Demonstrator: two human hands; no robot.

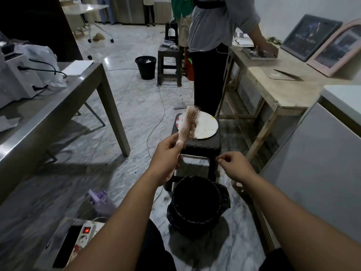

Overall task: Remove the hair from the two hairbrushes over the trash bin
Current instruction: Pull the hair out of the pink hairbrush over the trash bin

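one pink hairbrush [189, 122] full of hair, handle gripped in left hand [167, 153] | right hand [233, 163] fingertips pinched, hair there too thin to see | black trash bin [197, 204] below, inside too dark | plate [207, 125] on stool [203, 145]

Hairbrush [188, 125]: pale pink handle and body, bristles matted with brown hair. Plate [207, 127]: white, small red and yellowish marks near rim. Stool [201, 145]: dark, woven texture on top. Trash bin [197, 204]: black, glossy black liner. Floor [127, 106]: grey-white marble veining. Power strip [87, 234]: white, red lit switch. Bottle [101, 202]: translucent lilac
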